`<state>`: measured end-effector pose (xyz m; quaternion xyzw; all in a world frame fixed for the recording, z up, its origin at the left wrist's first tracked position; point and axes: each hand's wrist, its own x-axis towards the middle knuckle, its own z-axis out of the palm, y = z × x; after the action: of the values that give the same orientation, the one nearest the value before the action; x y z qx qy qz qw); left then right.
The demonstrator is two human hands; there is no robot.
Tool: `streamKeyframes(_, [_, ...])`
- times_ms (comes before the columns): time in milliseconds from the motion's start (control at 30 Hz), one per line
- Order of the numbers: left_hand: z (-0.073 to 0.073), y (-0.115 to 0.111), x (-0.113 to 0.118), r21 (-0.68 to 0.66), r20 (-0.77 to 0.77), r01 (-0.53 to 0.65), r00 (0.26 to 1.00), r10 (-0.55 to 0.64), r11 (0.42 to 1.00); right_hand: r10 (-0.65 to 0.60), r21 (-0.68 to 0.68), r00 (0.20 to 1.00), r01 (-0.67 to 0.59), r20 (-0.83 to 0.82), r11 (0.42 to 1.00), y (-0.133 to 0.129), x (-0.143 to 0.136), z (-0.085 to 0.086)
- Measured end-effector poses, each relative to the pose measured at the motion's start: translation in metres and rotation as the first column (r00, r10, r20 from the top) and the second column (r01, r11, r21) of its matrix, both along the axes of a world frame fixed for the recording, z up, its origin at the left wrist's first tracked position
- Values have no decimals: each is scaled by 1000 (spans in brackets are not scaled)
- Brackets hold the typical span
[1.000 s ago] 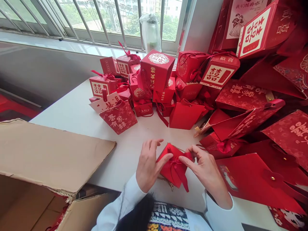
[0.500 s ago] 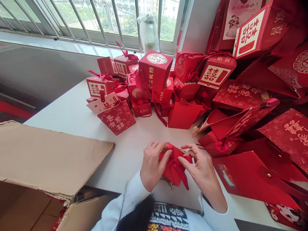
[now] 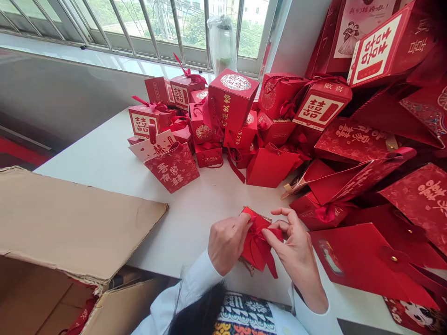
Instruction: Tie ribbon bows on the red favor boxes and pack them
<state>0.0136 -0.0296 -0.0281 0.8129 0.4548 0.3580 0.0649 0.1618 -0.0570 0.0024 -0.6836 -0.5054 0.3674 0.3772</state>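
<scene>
A small red gift box (image 3: pixel 254 253) lies on the white table in front of me, with gold-coloured trim along its edges. Across its top runs a red ribbon (image 3: pixel 258 236) tied in a bow. My left hand (image 3: pixel 226 242) pinches the ribbon on the left side of the bow between thumb and fingers. On the other side, my right hand (image 3: pixel 295 242) grips a loop of the same ribbon between thumb and forefinger, its other fingers curled loosely. One ribbon tail hangs over the box's near side. Part of the box is hidden behind my left hand.
Several red gift boxes (image 3: pixel 233 100) stand stacked at the back of the white table (image 3: pixel 104 149). Red bags and boxes (image 3: pixel 370 256) crowd the right. An open cardboard box (image 3: pixel 80 218) is at the left. A wrapped bottle (image 3: pixel 223 46) stands by the barred window.
My left hand has turned and its fingers have closed in tighter on the ribbon. My right hand keeps its pinch. The whole view has shifted slightly.
</scene>
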Motion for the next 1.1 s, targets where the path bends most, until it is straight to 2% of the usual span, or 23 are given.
streamKeyframes(233, [-1,-3,0,62,5,-66,998,66,996,-19,-25,992,16,-122,1000,2,2,-3])
streamKeyframes(467, [-2,-4,0,56,2,-49,999,49,997,-42,-36,981,35,-191,999,3,2,-7])
streamKeyframes(633, [-5,-4,-1,-7,35,-44,998,45,999,-71,-39,990,66,-120,997,2,0,-7])
streamKeyframes(800, [-4,-4,0,-131,74,-54,995,64,990,-60,-18,991,58,-116,998,2,0,-7])
streamKeyframes(1000, [-5,-4,1,-139,133,-53,988,72,989,-69,-14,989,68,-128,998,1,-1,-10])
streamKeyframes(1100, [-3,-4,-1,-196,166,-35,984,69,980,-68,-14,987,67,-143,998,2,-1,-10])
